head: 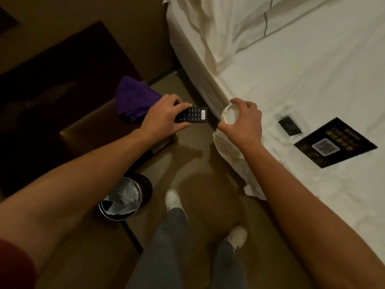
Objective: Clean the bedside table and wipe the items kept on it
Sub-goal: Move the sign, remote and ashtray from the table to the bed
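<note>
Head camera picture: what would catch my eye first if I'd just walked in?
The two hands in the middle: the left hand grips a black remote, the right hand holds a round glass dish at the edge of the white bed. A purple cloth lies on the dark bedside table, and a bin stands on the floor below.

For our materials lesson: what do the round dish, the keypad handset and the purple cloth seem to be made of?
Round dish, held in the right hand: probably clear glass, as it is translucent with a bright rim.
Keypad handset, gripped by the left hand: likely matte black plastic with moulded keys.
Purple cloth: soft fabric, perhaps microfibre, as it lies crumpled in folds.
</note>
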`<action>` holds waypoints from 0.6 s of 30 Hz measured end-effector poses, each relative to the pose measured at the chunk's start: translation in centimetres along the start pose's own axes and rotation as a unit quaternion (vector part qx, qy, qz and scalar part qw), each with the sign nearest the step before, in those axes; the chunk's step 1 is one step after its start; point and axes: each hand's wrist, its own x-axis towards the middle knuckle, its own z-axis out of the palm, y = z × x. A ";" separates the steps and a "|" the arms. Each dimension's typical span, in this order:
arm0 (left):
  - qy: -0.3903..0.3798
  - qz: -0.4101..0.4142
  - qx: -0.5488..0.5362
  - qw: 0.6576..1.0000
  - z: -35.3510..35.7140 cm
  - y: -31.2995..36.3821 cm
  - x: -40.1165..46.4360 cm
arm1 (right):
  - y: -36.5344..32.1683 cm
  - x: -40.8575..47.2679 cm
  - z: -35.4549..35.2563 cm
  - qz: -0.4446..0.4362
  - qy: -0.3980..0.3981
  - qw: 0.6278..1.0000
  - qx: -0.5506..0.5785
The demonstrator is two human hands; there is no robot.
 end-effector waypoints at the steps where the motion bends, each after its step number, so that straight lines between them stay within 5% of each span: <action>1: -0.003 0.006 0.003 1.000 0.4 1.4 0.3 | 1.4 -0.5 -0.7 0.006 0.004 1.000 0.002; 18: -0.091 0.146 0.031 0.985 12.3 30.6 2.8 | 29.5 -13.0 -13.5 0.125 0.018 0.990 0.056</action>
